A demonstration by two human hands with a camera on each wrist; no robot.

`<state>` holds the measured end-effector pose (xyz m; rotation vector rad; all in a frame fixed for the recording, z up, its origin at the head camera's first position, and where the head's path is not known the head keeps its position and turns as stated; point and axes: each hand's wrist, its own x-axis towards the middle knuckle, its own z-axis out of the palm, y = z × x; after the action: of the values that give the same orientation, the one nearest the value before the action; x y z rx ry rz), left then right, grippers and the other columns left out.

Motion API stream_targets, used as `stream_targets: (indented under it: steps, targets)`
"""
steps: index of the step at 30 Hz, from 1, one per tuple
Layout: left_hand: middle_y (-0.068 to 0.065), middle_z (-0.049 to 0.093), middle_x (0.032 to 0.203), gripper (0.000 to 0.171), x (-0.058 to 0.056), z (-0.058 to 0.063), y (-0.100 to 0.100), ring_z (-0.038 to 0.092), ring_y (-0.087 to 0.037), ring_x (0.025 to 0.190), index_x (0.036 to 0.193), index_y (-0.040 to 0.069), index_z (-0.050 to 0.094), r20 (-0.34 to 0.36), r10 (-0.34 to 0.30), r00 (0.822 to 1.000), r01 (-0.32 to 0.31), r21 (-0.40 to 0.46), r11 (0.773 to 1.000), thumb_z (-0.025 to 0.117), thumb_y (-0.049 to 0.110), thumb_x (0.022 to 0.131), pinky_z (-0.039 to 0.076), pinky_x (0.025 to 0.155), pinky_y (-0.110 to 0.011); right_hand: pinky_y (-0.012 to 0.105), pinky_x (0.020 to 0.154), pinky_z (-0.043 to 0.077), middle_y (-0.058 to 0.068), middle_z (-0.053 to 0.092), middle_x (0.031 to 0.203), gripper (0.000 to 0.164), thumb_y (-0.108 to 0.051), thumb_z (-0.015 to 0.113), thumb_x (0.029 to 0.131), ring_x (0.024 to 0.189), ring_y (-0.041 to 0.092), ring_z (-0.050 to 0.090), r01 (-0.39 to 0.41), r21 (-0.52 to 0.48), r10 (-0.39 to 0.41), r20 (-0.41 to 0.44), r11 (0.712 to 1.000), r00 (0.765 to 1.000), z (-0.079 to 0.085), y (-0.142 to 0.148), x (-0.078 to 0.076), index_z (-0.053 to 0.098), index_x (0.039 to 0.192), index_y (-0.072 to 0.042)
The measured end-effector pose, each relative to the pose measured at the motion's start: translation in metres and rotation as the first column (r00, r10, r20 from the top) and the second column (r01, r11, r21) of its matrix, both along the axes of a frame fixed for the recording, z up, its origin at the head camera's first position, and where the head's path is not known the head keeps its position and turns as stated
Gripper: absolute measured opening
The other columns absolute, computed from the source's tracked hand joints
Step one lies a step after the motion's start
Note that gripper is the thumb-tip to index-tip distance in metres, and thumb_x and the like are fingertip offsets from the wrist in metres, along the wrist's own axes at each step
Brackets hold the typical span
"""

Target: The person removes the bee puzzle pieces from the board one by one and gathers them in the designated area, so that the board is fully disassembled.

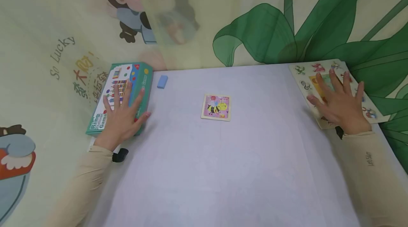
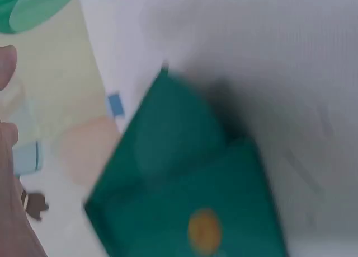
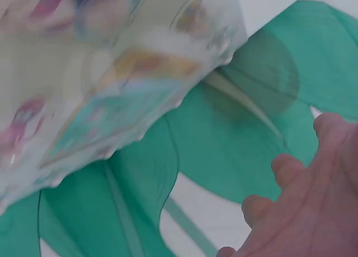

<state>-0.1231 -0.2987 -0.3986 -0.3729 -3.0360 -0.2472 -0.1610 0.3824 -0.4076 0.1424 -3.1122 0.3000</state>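
My left hand, fingers spread and straight, lies over a green game box at the left of the table. The box's green side fills the lower middle of the left wrist view, blurred. At the far right my right hand is spread over a flat board printed with small colourful pictures. In the right wrist view the board is blurred, with the fingers off to its lower right. Between the hands lies a small square bee picture puzzle, apart from both.
A small blue block lies just right of the box near the table's back edge. The table wears a white cover. Behind it hangs a printed cloth with green leaves and cartoon figures. Something white shows under the left wrist.
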Motion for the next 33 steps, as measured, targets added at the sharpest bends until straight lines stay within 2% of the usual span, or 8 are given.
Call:
stream_targets:
  steps: [4, 7, 9, 12, 17, 22, 27, 33]
  targets:
    - [-0.021, -0.005, 0.178, 0.079, -0.002, -0.013, 0.024, -0.014, -0.051, 0.162, 0.17, 0.011, 0.023, -0.031, -0.086, 0.996, 0.088, 0.094, 0.992, 0.056, 0.044, 0.107, -0.003, 0.126, -0.075, 0.081, 0.117, -0.017, 0.019, -0.01, 0.178, 0.088, -0.072, 0.034, 0.105, 0.16, 0.049, -0.023, -0.039, 0.007, 0.039, 0.009, 0.999, 0.999, -0.008, -0.019, -0.006, 0.005, 0.172, -0.024]
    - [-0.025, 0.003, 0.177, 0.075, 0.0, -0.022, 0.051, -0.005, -0.05, 0.163, 0.167, 0.004, 0.029, -0.04, -0.165, 0.985, 0.169, 0.168, 0.971, 0.061, 0.033, 0.106, 0.006, 0.13, -0.068, 0.083, 0.118, -0.012, 0.018, -0.008, 0.178, 0.086, -0.071, 0.036, 0.105, 0.161, 0.048, -0.019, -0.083, -0.005, 0.083, 0.027, 0.997, 0.996, -0.014, -0.038, -0.011, 0.004, 0.172, -0.027]
    - [-0.024, 0.006, 0.178, 0.074, 0.003, -0.026, 0.071, -0.001, -0.048, 0.164, 0.166, 0.003, 0.031, -0.026, -0.218, 0.976, 0.218, 0.2, 0.955, 0.062, 0.031, 0.106, 0.01, 0.131, -0.064, 0.083, 0.119, -0.008, 0.019, -0.005, 0.178, 0.087, -0.071, 0.038, 0.105, 0.162, 0.048, -0.015, -0.116, -0.011, 0.116, 0.043, 0.993, 0.992, -0.017, -0.052, -0.015, 0.005, 0.172, -0.027]
    - [-0.023, 0.009, 0.178, 0.073, 0.007, -0.032, 0.101, 0.004, -0.047, 0.164, 0.166, 0.001, 0.032, 0.009, -0.307, 0.952, 0.297, 0.22, 0.929, 0.063, 0.032, 0.107, 0.012, 0.132, -0.06, 0.082, 0.121, -0.003, 0.021, 0.002, 0.178, 0.086, -0.068, 0.042, 0.106, 0.163, 0.05, -0.009, -0.167, -0.029, 0.168, 0.068, 0.986, 0.983, -0.021, -0.075, -0.022, 0.009, 0.173, -0.025]
    - [-0.02, 0.012, 0.178, 0.071, 0.011, -0.041, 0.144, 0.007, -0.044, 0.165, 0.166, 0.004, 0.034, 0.098, -0.437, 0.894, 0.408, 0.226, 0.885, 0.059, 0.037, 0.108, 0.016, 0.132, -0.057, 0.079, 0.123, 0.007, 0.024, 0.014, 0.176, 0.081, -0.057, 0.051, 0.108, 0.162, 0.054, 0.007, -0.254, -0.086, 0.262, 0.104, 0.963, 0.959, -0.026, -0.113, -0.035, 0.017, 0.172, -0.021]
    - [-0.014, 0.012, 0.179, 0.069, 0.01, -0.044, 0.169, 0.004, -0.037, 0.167, 0.166, 0.007, 0.036, 0.158, -0.497, 0.853, 0.456, 0.236, 0.858, 0.056, 0.042, 0.11, 0.014, 0.134, -0.054, 0.074, 0.125, 0.015, 0.027, 0.022, 0.174, 0.076, -0.049, 0.055, 0.109, 0.159, 0.056, 0.017, -0.31, -0.142, 0.327, 0.113, 0.94, 0.938, -0.029, -0.143, -0.048, 0.025, 0.17, -0.017]
    - [-0.011, 0.004, 0.181, 0.068, 0.01, -0.048, 0.185, -0.005, -0.035, 0.167, 0.168, 0.011, 0.031, 0.247, -0.523, 0.816, 0.479, 0.22, 0.85, 0.048, 0.045, 0.112, 0.009, 0.134, -0.055, 0.071, 0.126, 0.019, 0.026, 0.026, 0.173, 0.069, -0.044, 0.055, 0.11, 0.159, 0.052, 0.022, -0.336, -0.23, 0.373, 0.14, 0.913, 0.917, -0.029, -0.169, -0.059, 0.032, 0.168, -0.016]
    - [-0.007, -0.003, 0.181, 0.07, 0.011, -0.049, 0.192, -0.012, -0.032, 0.166, 0.17, 0.014, 0.025, 0.327, -0.505, 0.799, 0.458, 0.213, 0.863, 0.045, 0.047, 0.113, 0.002, 0.134, -0.058, 0.065, 0.128, 0.022, 0.025, 0.037, 0.168, 0.057, -0.035, 0.056, 0.111, 0.158, 0.046, 0.03, -0.375, -0.386, 0.462, 0.164, 0.843, 0.871, -0.033, -0.197, -0.075, 0.046, 0.161, -0.01]
